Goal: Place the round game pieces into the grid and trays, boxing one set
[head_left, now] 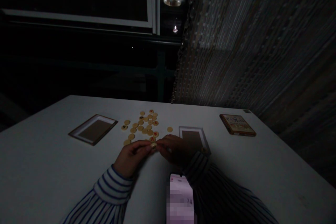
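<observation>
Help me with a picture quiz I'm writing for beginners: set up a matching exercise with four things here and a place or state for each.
1. phone
2. printed box
3. string curtain
4. left hand

A. hanging beyond the table
B. holding a small disc
C. between the striped sleeves
D. lying on the table's right part

Pairs: 1-C, 2-D, 3-A, 4-B

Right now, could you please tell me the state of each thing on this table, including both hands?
Left hand: fingertips pinching a round piece
Right hand: fingertips at the same piece
Round piece: held between both hands
Loose pieces: scattered, some showing red or dark marks
Left tray: lying flat, open-topped
Right tray: open-topped, partly hidden by the right arm
Printed box: lying flat, apparently closed
Phone: screen lit
</observation>
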Demonstrator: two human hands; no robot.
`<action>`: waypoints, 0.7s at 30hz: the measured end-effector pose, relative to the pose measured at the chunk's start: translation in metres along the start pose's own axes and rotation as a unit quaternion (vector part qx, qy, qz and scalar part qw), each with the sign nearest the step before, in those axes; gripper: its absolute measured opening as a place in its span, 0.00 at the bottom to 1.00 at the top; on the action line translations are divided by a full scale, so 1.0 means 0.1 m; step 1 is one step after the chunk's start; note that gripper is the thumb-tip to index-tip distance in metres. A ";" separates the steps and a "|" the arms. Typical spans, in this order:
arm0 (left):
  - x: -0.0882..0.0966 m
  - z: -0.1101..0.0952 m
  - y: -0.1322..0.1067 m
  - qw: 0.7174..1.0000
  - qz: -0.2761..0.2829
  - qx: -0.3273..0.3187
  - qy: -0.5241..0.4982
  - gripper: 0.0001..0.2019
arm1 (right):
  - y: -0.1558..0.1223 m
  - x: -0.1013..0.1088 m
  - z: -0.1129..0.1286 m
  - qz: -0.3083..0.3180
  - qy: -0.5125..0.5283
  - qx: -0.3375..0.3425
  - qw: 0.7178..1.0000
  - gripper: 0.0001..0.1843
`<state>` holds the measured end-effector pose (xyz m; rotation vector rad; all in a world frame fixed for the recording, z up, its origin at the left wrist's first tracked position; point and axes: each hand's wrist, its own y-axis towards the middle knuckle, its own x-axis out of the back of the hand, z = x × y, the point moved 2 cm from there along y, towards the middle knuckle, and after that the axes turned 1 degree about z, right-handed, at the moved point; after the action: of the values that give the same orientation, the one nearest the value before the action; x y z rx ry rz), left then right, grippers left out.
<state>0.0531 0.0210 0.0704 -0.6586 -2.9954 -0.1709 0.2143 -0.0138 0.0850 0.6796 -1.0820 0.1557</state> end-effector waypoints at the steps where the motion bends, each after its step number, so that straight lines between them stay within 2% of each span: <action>1: 0.00 0.00 0.00 1.000 0.005 0.001 0.006 0.13 | 0.00 0.00 0.00 -0.001 0.000 -0.002 1.000 0.12; 11: -0.02 0.02 -0.02 0.998 0.006 -0.029 0.051 0.17 | 0.00 0.00 0.00 -0.004 -0.004 -0.028 1.000 0.10; 21: -0.01 0.12 -0.02 0.974 0.034 -0.152 0.164 0.19 | -0.02 -0.03 -0.04 -0.019 0.021 -0.029 0.999 0.10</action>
<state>0.0522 0.0203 0.0586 -0.6774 -2.6457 -0.6749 0.2168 -0.0126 0.0800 0.6403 -1.0291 0.1053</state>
